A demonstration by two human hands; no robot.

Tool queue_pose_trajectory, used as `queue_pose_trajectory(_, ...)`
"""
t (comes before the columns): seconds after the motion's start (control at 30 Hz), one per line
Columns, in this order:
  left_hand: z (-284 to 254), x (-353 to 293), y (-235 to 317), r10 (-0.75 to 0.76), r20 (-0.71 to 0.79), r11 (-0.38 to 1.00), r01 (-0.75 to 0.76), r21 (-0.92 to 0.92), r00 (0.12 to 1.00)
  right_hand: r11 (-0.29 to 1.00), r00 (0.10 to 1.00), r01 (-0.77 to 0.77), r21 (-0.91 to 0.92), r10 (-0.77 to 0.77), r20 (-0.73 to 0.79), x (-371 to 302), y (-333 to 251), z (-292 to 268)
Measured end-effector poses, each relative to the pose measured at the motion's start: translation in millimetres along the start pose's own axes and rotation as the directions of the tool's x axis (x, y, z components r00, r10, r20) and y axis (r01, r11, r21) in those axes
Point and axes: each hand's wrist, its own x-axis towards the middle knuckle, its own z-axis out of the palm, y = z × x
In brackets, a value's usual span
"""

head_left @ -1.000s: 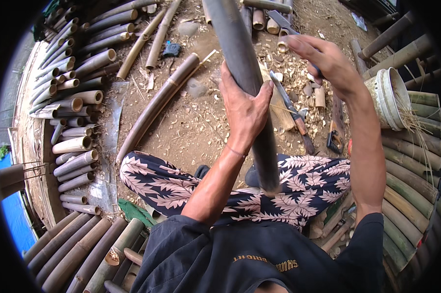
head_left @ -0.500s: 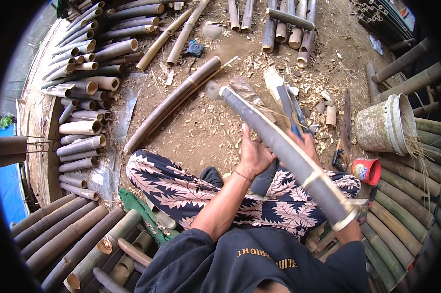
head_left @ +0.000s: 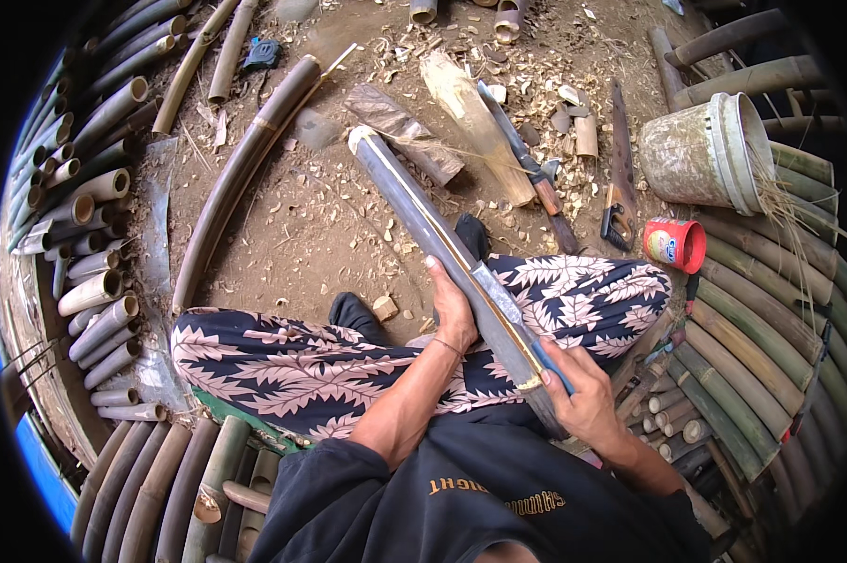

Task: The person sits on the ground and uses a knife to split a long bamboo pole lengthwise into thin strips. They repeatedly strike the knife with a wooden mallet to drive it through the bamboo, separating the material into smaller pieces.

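Observation:
A dark bamboo pole (head_left: 414, 211) slants across my lap, with a pale stripped line along its length. My left hand (head_left: 453, 311) is closed around its near half, thumb lying along the side. In my right hand (head_left: 578, 389) is a knife (head_left: 495, 293) with a broad grey blade and a blue handle. Its blade rests against the pale strip, just beyond the right fingers. The pole's near end runs under the right hand and is partly hidden. Past the far end lies a dark bark-covered piece of wood (head_left: 407, 133).
A second knife (head_left: 544, 192) with a wooden handle lies beside a pale split log (head_left: 470, 122). Right of it are a handsaw (head_left: 620, 169), a dirty white bucket (head_left: 695, 150) and a red tub (head_left: 672, 246). Another bamboo pole (head_left: 245, 178) and a tape measure (head_left: 262, 53) lie left.
My right hand has come back from the tools on the ground with the blue-handled knife, now laid on the bamboo pole. The pole has shifted and turned slightly; the view has tilted.

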Motion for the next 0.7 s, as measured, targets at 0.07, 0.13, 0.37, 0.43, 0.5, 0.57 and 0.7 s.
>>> queue_pose_trajectory(0.07,0.3,-2.9,-0.8,-0.006,-0.035,0.999,0.007,0.035,0.999,0.999,1.0,-0.028,-0.033,0.028,0.013,-8.0,-0.3,4.8)
queue_pose_trajectory(0.13,-0.7,-10.6,1.2,-0.015,-0.034,1.0,0.016,0.027,0.999,0.997,0.998,-0.052,-0.05,0.054,0.034,-14.0,-1.7,6.2)
queue_pose_trajectory(0.37,4.1,-13.4,1.1,0.051,-0.176,0.981,-0.017,0.192,0.983,0.991,0.993,-0.101,-0.083,0.106,0.056,-5.7,-4.9,7.2)
queue_pose_trajectory(0.43,1.8,-9.2,-0.6,0.072,-0.187,0.975,-0.029,0.22,0.98,0.994,0.999,-0.039,-0.098,0.039,0.004,-1.7,5.5,16.8)
queue_pose_trajectory(0.5,-2.3,-7.7,-1.4,0.07,-0.157,0.98,-0.038,0.198,0.985,0.996,1.0,-0.026,-0.088,0.026,0.0,6.1,9.8,24.1)
queue_pose_trajectory(0.57,-4.6,-5.6,-1.5,0.059,-0.123,0.984,-0.037,0.174,0.991,0.998,0.999,0.032,-0.057,-0.034,-0.033,26.8,12.8,33.0)
queue_pose_trajectory(0.7,4.4,-15.4,7.5,0.055,-0.098,0.965,-0.028,0.259,0.994,0.998,1.0,-0.016,-0.063,0.015,-0.01,86.4,3.2,51.0)
